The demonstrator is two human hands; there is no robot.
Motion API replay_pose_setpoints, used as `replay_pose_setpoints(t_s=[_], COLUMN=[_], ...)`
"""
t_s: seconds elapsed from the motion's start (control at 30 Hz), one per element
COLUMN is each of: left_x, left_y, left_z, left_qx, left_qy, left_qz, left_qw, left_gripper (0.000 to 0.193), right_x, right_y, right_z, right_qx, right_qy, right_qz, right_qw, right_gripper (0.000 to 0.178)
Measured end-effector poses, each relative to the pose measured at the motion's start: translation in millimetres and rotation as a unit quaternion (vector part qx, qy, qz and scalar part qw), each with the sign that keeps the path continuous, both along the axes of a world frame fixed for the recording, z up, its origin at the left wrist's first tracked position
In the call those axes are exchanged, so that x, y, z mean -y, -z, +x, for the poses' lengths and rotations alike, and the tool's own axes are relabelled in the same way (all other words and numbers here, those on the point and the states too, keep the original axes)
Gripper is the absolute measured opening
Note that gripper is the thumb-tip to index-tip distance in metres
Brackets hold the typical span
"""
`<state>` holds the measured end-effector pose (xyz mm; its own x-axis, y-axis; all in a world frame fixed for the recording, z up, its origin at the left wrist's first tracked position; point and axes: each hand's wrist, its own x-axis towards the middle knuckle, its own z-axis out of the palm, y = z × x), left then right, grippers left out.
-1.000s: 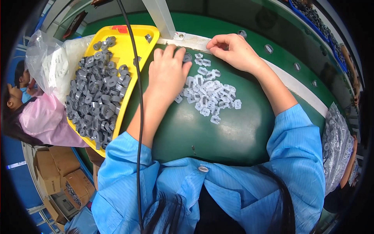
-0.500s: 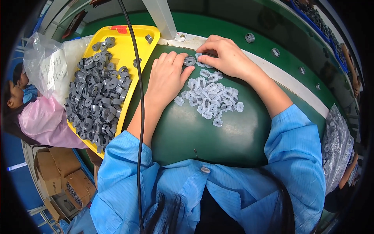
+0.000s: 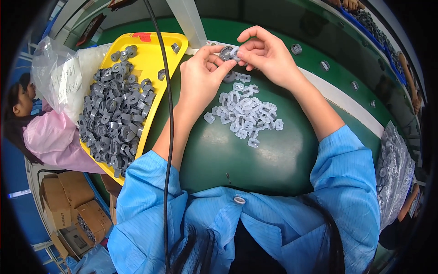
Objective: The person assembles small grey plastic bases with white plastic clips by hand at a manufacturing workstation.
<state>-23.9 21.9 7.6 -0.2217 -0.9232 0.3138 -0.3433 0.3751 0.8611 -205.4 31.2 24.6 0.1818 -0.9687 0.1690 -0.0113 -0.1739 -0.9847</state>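
Hands meet at the frame's upper middle: left hand (image 3: 200, 77) pinches a grey ring (image 3: 226, 53); right hand (image 3: 267, 55) pinches a pale clip (image 3: 235, 53) against it.

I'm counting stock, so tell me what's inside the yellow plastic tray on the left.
The yellow plastic tray holds a heap of small dark grey ring-shaped parts, piled thickest toward its near end. The heap covers the tray floor there, so anything beneath cannot be seen.

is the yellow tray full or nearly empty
Mostly full: grey parts cover most of the yellow tray; only its far end shows bare.
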Motion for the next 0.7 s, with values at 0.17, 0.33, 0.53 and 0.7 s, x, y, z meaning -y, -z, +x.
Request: replay_pose_setpoints(t_s=[0.17, 0.33, 0.53, 0.7], left_x=[-4, -2, -2, -11], left_y=[6, 12, 10, 8], left_z=[-2, -1, -1, -11], left_qx=[0.048, -0.088, -0.185, -0.218], left_qy=[-0.034, 0.006, 0.065, 0.041], left_qz=[-0.106, -0.035, 0.033, 0.044], left_qw=[0.993, 0.996, 0.980, 0.974], left_gripper=[0.029, 0.031, 0.038, 0.036], right_x=[-6, 1, -6, -9], right_y=[2, 8, -6, 4], right_z=[10, 9, 16, 27], right_qx=[-0.160, -0.088, -0.075, -0.060], right_qy=[0.068, 0.044, 0.127, 0.159], right_qz=[-0.068, 0.006, -0.013, -0.085], right_qw=[0.982, 0.995, 0.989, 0.982], right_gripper=[0.022, 0.025, 0.022, 0.022])
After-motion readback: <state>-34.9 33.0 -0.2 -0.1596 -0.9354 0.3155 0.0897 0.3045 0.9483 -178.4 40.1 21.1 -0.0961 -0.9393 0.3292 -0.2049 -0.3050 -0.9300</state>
